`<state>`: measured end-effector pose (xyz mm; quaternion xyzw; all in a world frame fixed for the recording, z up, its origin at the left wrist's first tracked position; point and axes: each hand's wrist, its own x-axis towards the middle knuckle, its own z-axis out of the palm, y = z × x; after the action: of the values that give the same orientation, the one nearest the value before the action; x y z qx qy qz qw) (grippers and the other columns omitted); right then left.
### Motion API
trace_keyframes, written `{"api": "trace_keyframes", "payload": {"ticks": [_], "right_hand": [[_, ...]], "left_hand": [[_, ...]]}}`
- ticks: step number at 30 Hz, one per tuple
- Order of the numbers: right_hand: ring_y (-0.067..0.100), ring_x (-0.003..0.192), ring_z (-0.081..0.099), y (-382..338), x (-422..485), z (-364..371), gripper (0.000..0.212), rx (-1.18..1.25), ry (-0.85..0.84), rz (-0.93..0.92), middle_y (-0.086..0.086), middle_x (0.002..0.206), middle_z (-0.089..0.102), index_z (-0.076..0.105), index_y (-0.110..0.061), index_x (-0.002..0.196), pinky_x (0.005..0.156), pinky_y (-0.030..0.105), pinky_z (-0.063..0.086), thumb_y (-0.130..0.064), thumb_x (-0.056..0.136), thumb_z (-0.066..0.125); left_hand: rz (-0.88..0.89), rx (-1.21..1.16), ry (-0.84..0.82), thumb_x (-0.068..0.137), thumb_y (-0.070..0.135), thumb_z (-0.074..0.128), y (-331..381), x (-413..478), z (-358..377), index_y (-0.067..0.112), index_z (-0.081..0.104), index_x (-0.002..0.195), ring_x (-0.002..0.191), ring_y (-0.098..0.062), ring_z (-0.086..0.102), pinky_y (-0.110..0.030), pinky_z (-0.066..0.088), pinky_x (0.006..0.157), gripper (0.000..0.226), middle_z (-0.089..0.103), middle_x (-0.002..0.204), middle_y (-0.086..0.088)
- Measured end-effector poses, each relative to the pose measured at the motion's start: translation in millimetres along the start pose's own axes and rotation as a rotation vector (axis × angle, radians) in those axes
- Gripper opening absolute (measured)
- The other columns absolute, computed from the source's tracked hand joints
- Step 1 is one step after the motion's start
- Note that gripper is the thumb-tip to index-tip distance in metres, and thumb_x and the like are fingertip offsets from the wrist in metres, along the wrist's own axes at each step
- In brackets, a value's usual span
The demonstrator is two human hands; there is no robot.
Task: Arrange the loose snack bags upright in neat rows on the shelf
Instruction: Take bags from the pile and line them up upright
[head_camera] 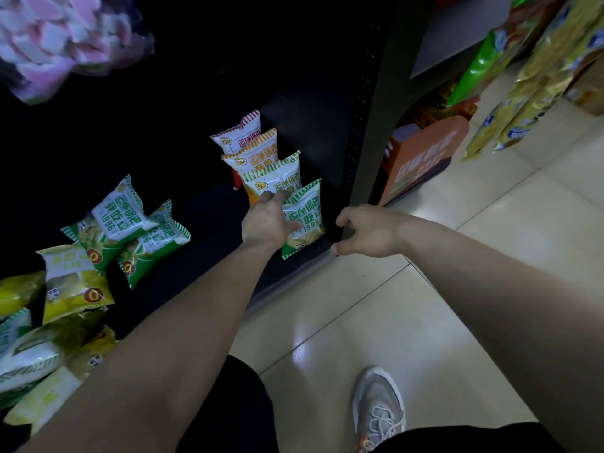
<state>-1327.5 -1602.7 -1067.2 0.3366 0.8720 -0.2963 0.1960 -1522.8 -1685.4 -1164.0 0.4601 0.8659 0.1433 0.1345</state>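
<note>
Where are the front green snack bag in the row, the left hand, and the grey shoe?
front green snack bag (305,220): head view, white printed panel.
left hand (266,222): head view, back of hand.
grey shoe (379,408): head view, laced top.

My left hand (266,220) hid part of the front green bag (304,217). The pink bag (55,37) up top was blurry.

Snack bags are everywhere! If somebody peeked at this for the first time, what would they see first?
Probably the row of four upright snack bags standing one behind another on the dark shelf, with the left hand pressed on the front green bag. Next, the messy pile of loose bags lying tumbled at the left. The right hand hovers empty near the shelf's front corner.
</note>
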Motion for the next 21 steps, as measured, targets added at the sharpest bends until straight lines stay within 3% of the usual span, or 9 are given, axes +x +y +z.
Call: {"api": "trace_keyframes", "payload": {"ticks": [5, 15, 21], "right_hand": [[0.026, 0.118, 0.051, -14, -3, 0, 0.061, -0.053, 0.000, -0.007, 0.009, 0.133, 0.053, 0.050, -0.013, 0.135, 0.099, 0.040, 0.044, -0.050, 0.089, 0.066], [0.022, 0.103, 0.055, -51, 3, 2, 0.056, -0.086, -0.007, -0.027, 0.007, 0.124, 0.055, 0.056, -0.015, 0.129, 0.089, 0.034, 0.049, -0.049, 0.087, 0.068], [0.026, 0.126, 0.045, -101, 25, 11, 0.077, -0.104, 0.007, -0.073, 0.007, 0.146, 0.041, 0.038, -0.018, 0.148, 0.099, 0.036, 0.043, -0.054, 0.086, 0.066]], "left_hand": [[0.014, 0.219, -0.005, 0.080, 0.055, 0.068, 5, -1, -1, 0.033, 0.033, 0.146, 0.124, -0.032, 0.040, -0.046, 0.046, 0.093, 0.077, 0.040, 0.140, -0.008], [0.098, 0.187, 0.023, 0.076, 0.065, 0.065, -31, -22, -51, 0.027, 0.029, 0.149, 0.129, -0.029, 0.037, -0.045, 0.038, 0.101, 0.089, 0.040, 0.145, -0.006], [0.010, 0.235, -0.025, 0.079, 0.065, 0.062, -96, -53, -105, 0.028, 0.026, 0.150, 0.132, -0.029, 0.036, -0.043, 0.039, 0.102, 0.088, 0.036, 0.148, -0.006]]}}
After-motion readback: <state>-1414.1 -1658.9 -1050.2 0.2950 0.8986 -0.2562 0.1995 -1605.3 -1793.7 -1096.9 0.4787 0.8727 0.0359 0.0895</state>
